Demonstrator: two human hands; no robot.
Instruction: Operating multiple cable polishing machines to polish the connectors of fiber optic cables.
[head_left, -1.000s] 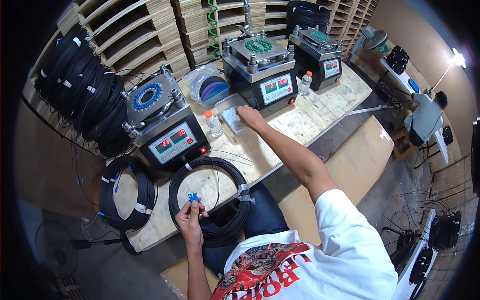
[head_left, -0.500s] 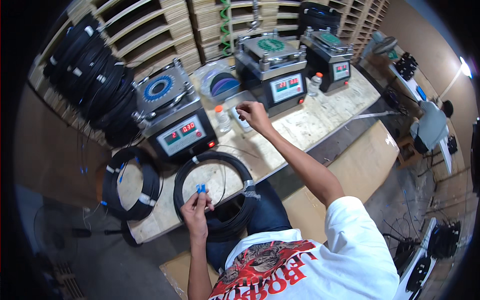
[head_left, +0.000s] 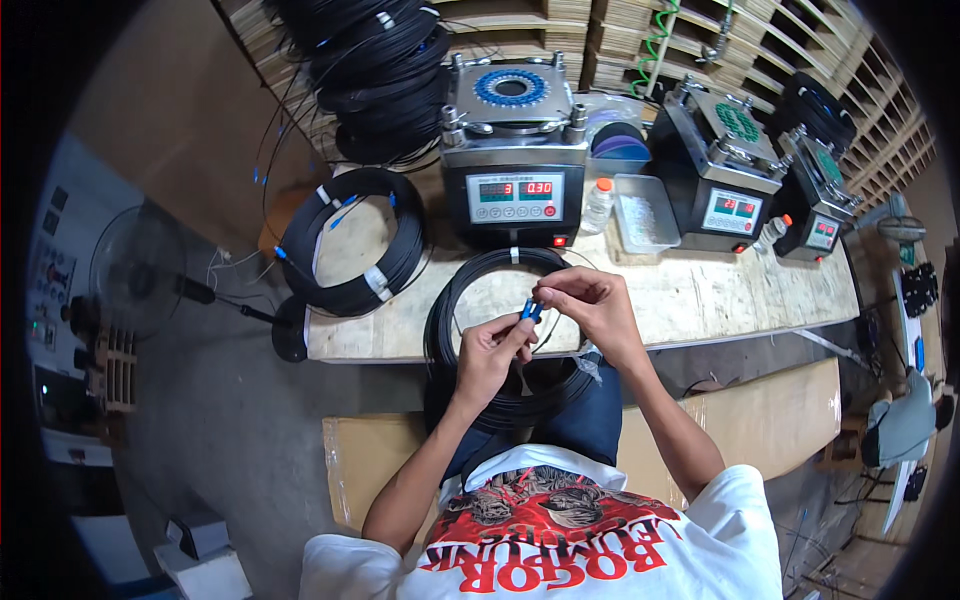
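Two blue connectors (head_left: 531,311) are sitting upright in front of me, over the opening of a black cable coil (head_left: 438,325) that is lying partly on the wooden table (head_left: 390,341) and partly over the person's lap. From where I am watching, through the head camera, I am seeing the left hand (head_left: 488,359) gripping the connectors from below, thumb and fingers closing around their lower part. The right hand (head_left: 602,311) is bending in from the other side, its thumb and fingertips bunching together right at the connectors' upper ends; I cannot tell whether they are pinching a connector, something small, or nothing.

Beyond the coil I am looking at a machine (head_left: 514,150) with a lit display, its top plate bearing a ring of blue parts (head_left: 485,88). Just to its right an orange-capped bottle (head_left: 596,212) is standing, and beside that a clear plastic tub (head_left: 652,247) is holding whitish pieces. A second black coil (head_left: 408,240) is lying left of the machine, a few blue connector ends showing around it.
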